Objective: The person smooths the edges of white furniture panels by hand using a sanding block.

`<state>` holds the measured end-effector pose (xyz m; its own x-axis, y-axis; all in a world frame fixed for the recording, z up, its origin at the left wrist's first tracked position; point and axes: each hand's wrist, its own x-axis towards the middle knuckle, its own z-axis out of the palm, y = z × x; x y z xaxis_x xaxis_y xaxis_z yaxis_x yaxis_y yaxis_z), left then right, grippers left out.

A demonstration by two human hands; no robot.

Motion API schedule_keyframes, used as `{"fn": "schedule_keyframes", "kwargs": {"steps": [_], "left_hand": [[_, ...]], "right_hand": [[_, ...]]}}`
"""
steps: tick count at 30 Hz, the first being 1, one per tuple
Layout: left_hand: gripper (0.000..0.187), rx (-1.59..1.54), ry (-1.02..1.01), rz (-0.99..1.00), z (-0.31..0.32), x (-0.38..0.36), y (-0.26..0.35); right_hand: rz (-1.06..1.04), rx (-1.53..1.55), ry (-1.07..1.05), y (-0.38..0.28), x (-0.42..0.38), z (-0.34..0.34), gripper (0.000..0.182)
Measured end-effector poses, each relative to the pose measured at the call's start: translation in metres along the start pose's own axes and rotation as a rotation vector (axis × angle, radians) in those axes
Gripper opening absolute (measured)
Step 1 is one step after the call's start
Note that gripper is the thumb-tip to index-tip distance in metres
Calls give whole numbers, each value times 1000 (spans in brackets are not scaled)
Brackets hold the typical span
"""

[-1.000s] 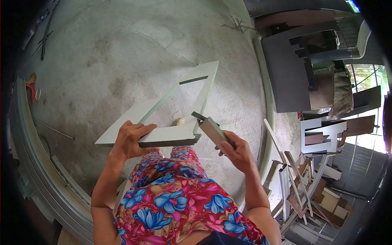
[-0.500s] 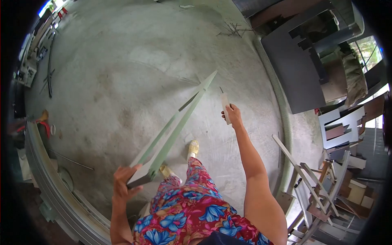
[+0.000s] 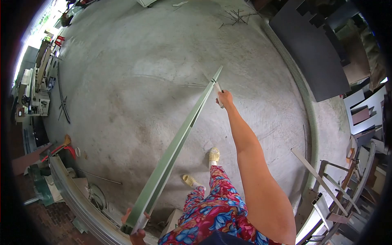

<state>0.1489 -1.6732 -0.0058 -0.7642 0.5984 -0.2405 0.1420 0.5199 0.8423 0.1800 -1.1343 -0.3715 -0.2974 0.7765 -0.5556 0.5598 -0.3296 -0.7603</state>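
Note:
A long pale green strip [image 3: 163, 169] runs from the lower left up to the centre, ending in a point. Around its near end is my left hand [image 3: 138, 233], partly hidden by the strip. My right hand [image 3: 224, 99], fingers closed, grips a short whitish bar [image 3: 218, 89] beside the far part of the strip. The upper end of the bar meets or overlaps the strip there; which one cannot be told.
A ribbed hose [image 3: 300, 81] curves along the right side, beside a dark panel [image 3: 314, 53] and a pile of metal pieces [image 3: 339, 196]. Long metal profiles [image 3: 77, 196] lie at lower left. Thin rods [image 3: 237, 17] lie on the floor ahead.
The strip has turned, its near end now lower in view with my left hand. My right hand has moved up and left, bringing the whitish bar to the strip.

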Motion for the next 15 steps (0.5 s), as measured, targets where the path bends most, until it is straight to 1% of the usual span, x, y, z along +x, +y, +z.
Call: {"fn": "schedule_keyframes", "kwargs": {"steps": [3,6,9,12,15], "left_hand": [[85,8,-11,-37,1,4,13],[87,13,-19,-57,2,7,19],[88,14,-30,-70,2,5,22],[90,9,-34,-64,3,7,24],[91,0,-43,-41,3,9,23]], "right_hand": [[-13,-71,-36,14,32,6,22],[19,-4,-47,17,37,6,21],[5,67,-62,14,29,5,20],[-13,52,-69,-3,0,-2,20],[-95,-4,-82,-14,-30,-8,22]]}}
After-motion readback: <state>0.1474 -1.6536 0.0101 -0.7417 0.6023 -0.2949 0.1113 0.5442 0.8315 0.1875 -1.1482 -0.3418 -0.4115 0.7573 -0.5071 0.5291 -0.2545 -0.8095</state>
